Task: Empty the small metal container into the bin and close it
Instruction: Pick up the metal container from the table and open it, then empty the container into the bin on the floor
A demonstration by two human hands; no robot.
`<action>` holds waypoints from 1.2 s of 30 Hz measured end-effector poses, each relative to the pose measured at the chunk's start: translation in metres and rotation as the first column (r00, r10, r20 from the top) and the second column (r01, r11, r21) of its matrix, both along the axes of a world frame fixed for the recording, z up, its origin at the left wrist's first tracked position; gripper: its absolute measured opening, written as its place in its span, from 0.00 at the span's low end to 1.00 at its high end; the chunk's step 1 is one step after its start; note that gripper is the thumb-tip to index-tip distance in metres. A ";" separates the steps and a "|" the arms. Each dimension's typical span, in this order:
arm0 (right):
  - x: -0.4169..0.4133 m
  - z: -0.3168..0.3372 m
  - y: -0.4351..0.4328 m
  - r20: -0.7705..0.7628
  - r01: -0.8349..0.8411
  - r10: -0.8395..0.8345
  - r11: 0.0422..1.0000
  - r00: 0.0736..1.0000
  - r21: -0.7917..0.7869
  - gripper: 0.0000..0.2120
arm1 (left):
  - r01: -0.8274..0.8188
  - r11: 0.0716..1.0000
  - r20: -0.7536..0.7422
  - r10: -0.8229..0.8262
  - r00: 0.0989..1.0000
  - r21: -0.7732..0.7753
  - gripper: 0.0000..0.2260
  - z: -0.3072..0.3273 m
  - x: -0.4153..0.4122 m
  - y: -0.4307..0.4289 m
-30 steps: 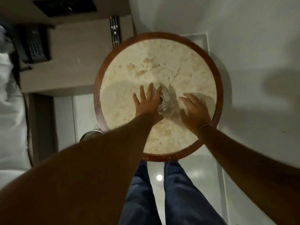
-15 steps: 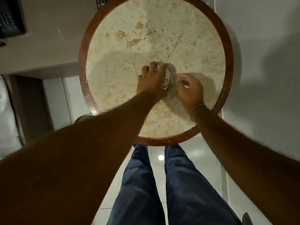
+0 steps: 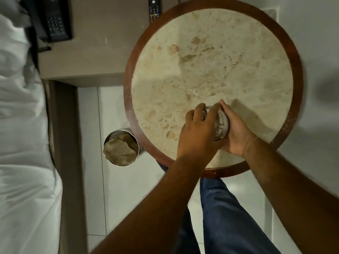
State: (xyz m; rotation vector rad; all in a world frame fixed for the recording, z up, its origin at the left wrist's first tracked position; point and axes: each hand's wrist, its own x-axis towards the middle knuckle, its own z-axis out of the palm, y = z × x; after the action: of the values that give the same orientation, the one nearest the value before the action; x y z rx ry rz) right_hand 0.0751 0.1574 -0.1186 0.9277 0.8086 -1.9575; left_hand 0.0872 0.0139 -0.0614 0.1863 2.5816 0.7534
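Note:
The small metal container (image 3: 221,125) is a shiny round tin held between both hands over the near part of the round marble table (image 3: 211,70). My left hand (image 3: 198,132) wraps its left side and top, fingers curled over it. My right hand (image 3: 236,131) cups its right side. Most of the tin is hidden by the fingers, and I cannot tell whether its lid is on. The bin (image 3: 122,146) is a small metal cylinder on the floor left of the table, lined with a brownish bag and open at the top.
A bedside unit (image 3: 102,43) at the back left carries a black phone (image 3: 55,21) and a remote control (image 3: 154,8). A white bed (image 3: 20,125) fills the left side. My legs in blue jeans (image 3: 223,217) stand by the table's near edge. A pale wall lies at right.
Both hands went from lying flat and open beside the tin to closing around it. The tin now sits nearer the table's front edge, and the view has swung left, showing the bin.

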 end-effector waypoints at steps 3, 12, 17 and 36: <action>-0.001 -0.003 -0.017 0.012 -0.094 0.094 0.996 0.995 0.010 0.31 | -0.092 0.994 0.070 0.088 0.994 0.059 0.45 0.007 0.008 -0.028; -0.008 -0.007 -0.113 0.062 -0.215 0.213 0.976 0.975 0.044 0.31 | -0.426 0.899 0.099 0.417 0.903 0.098 0.45 0.013 0.072 -0.150; -0.016 0.003 -0.187 -0.023 -0.313 0.314 0.949 0.949 0.034 0.34 | -0.591 0.806 0.213 0.580 0.786 -0.015 0.46 -0.001 0.148 -0.209; 0.050 -0.051 -0.411 -0.448 -0.143 0.894 0.440 -0.028 0.887 0.37 | -0.928 0.372 0.335 0.877 0.344 -0.022 0.43 -0.053 0.288 -0.268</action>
State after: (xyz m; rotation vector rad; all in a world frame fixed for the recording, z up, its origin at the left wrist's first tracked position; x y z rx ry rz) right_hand 0.1249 -0.2535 -0.1692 -0.6148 2.2542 -1.1322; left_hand 0.3747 -0.2541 -0.1142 -1.3793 2.1206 1.2426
